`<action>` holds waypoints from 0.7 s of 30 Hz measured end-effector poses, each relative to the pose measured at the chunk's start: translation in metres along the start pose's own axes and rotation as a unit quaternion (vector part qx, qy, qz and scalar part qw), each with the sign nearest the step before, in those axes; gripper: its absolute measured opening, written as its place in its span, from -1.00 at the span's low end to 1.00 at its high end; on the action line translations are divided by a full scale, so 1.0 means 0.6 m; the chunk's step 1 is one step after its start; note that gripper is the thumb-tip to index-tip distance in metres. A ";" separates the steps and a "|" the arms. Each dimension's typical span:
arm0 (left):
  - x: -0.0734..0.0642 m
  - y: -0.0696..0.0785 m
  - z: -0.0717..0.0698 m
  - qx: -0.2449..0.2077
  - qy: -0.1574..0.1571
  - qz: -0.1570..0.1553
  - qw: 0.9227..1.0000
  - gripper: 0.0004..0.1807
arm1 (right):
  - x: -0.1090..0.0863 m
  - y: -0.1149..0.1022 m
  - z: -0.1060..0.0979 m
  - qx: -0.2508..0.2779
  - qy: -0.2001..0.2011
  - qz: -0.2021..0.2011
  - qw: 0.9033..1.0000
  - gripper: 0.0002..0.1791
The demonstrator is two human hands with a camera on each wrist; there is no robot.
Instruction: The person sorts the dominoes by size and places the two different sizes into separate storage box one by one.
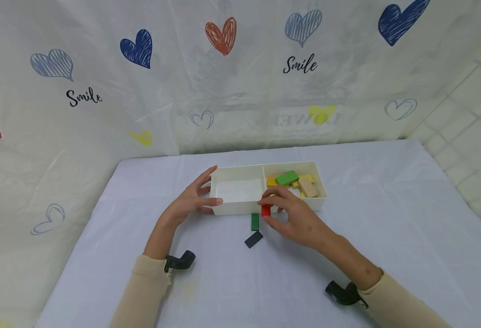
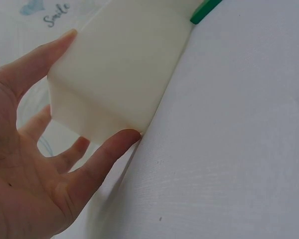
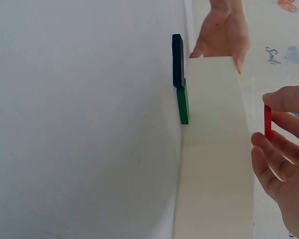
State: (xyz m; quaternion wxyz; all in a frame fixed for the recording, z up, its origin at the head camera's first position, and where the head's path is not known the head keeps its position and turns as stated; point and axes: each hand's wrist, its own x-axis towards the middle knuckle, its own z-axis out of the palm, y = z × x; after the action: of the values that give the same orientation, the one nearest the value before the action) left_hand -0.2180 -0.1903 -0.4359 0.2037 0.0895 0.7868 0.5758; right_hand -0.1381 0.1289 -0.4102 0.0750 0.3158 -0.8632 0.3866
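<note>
A white two-compartment box (image 1: pixel 237 208) lies lengthwise on the table. My left hand (image 1: pixel 191 198) holds its left end, thumb at the front wall and the other fingers spread around the end. In my right hand (image 1: pixel 295 219), a small red block (image 1: pixel 266 210) is pinched between thumb and fingertips, raised at the front wall near the divider. The right wrist view shows this red block (image 3: pixel 267 121) edge-on, apart from the box. Just in front of the box lie a dark green block (image 1: pixel 255 222) and a black block (image 1: pixel 253 239), end to end.
Inside the right compartment are a light green block (image 1: pixel 287 177), a tan block (image 1: pixel 308 187) and several yellow pieces, partly hidden by the right hand. The left compartment shows its bare floor. Behind the white-covered table (image 1: pixel 207 291) hangs a sheet printed with hearts (image 1: pixel 221 35).
</note>
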 end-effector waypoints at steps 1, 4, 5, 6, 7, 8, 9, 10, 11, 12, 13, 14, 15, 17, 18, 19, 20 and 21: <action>0.000 0.000 0.000 0.000 0.000 0.000 1.000 0.07 | 0.001 0.001 0.001 -0.002 0.004 -0.005 1.000 -0.66; 0.000 -0.001 0.000 0.000 -0.001 0.000 1.000 0.08 | 0.002 0.002 0.003 -0.006 0.014 -0.019 1.000 -0.67; 0.000 -0.001 0.000 -0.001 -0.001 0.001 1.000 0.07 | 0.002 0.002 0.004 -0.005 0.017 -0.021 1.000 -0.67; 0.000 -0.001 0.000 -0.001 -0.001 0.001 1.000 0.07 | 0.003 0.003 0.004 -0.004 0.020 -0.022 1.000 -0.68; 0.000 -0.001 0.000 -0.001 -0.001 0.001 1.000 0.07 | 0.004 0.003 0.005 -0.002 0.022 -0.024 0.999 -0.68; 0.000 -0.001 0.000 -0.001 -0.001 0.001 1.000 0.07 | 0.006 0.003 0.005 0.000 0.024 -0.025 0.999 -0.68; 0.000 -0.001 0.000 -0.002 -0.001 0.000 1.000 0.06 | 0.007 0.003 0.006 0.001 0.027 -0.027 0.999 -0.69; 0.000 0.000 0.000 -0.002 -0.001 0.000 1.000 0.06 | 0.009 0.003 0.006 0.001 0.029 -0.029 0.999 -0.69; 0.000 0.000 0.000 -0.002 0.000 0.000 1.000 0.07 | 0.010 0.004 0.007 0.000 0.031 -0.032 0.999 -0.69; 0.000 0.000 0.001 -0.002 0.000 -0.001 1.000 0.07 | 0.012 0.004 0.008 -0.002 0.033 -0.034 0.999 -0.69; 0.000 0.000 0.001 -0.002 0.000 -0.001 1.000 0.07 | 0.013 0.005 0.009 -0.005 0.036 -0.036 0.999 -0.69; 0.000 0.000 0.001 -0.002 0.000 -0.002 1.000 0.07 | 0.015 0.005 0.009 -0.007 0.037 -0.037 0.999 -0.70; 0.000 0.000 0.001 -0.001 0.000 -0.002 1.000 0.07 | 0.016 0.005 0.010 -0.009 0.039 -0.037 0.999 -0.70; 0.000 0.001 0.001 -0.001 0.000 -0.002 1.000 0.08 | 0.017 0.004 0.010 -0.010 0.040 -0.034 0.999 -0.70; 0.000 0.001 0.000 -0.001 0.000 -0.003 1.000 0.08 | 0.018 0.004 0.010 -0.011 0.041 -0.032 0.999 -0.70; 0.000 0.000 0.000 -0.001 0.000 -0.003 1.000 0.08 | 0.019 0.003 0.010 -0.011 0.040 -0.029 0.999 -0.70; 0.000 0.000 0.000 -0.001 0.000 -0.003 1.000 0.08 | 0.020 0.002 0.010 -0.012 0.040 -0.027 0.999 -0.70; 0.000 0.000 0.000 -0.002 0.000 -0.003 1.000 0.08 | 0.020 0.002 0.010 -0.012 0.040 -0.024 0.999 -0.70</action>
State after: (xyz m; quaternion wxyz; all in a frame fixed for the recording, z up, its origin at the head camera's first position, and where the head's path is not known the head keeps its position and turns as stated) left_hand -0.2183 -0.1904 -0.4361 0.2055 0.0863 0.7858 0.5769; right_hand -0.1478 0.1195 -0.4105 0.1226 0.3199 -0.8561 0.3870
